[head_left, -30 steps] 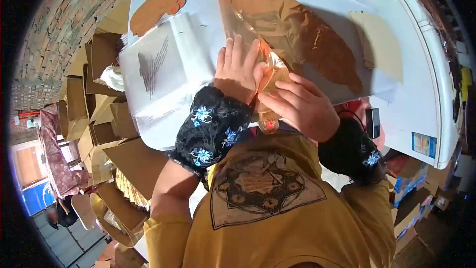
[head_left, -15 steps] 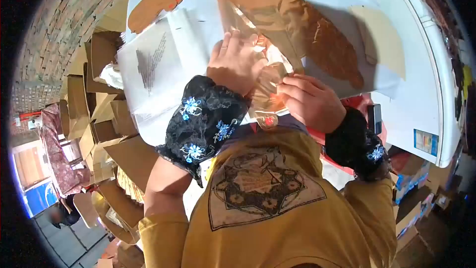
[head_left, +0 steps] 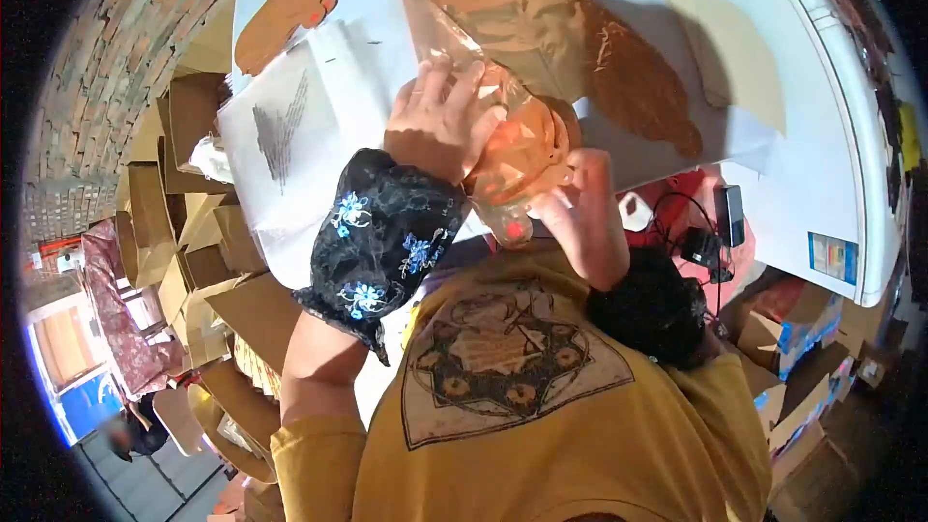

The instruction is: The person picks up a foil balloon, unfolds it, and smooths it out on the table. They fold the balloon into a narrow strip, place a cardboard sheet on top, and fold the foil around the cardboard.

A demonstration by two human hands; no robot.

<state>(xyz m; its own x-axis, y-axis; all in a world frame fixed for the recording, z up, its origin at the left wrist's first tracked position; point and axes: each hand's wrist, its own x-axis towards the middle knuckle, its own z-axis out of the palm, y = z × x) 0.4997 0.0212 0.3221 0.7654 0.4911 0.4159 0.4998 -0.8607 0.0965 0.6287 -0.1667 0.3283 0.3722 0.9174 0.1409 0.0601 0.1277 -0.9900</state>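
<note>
An orange-brown item in clear plastic [head_left: 517, 150] lies at the near edge of the white table. My left hand [head_left: 437, 121] rests on its left side with fingers spread, pressing on the plastic. My right hand [head_left: 592, 222] is at its lower right, raised, fingers bent and apart, with nothing visible between them. Under the plastic's near end a rounded tip with a red spot [head_left: 513, 230] sticks out toward my body. Beyond my hands, a long brown sheer piece [head_left: 541, 19] stretches across the table. Another brown piece [head_left: 300, 0] lies at the upper left.
Plastic bags with a printed label [head_left: 280, 130] lie on the table [head_left: 822, 174] at left. A beige card [head_left: 739, 68] is at right. Black devices with cables [head_left: 701, 246] sit by the right edge. Open cardboard boxes [head_left: 193, 222] stand at left; a person [head_left: 140, 425] is at far lower left.
My right hand has let go of the plastic and moved down toward my body, its fingers now apart. More of the orange-brown item shows. The view has shifted slightly.
</note>
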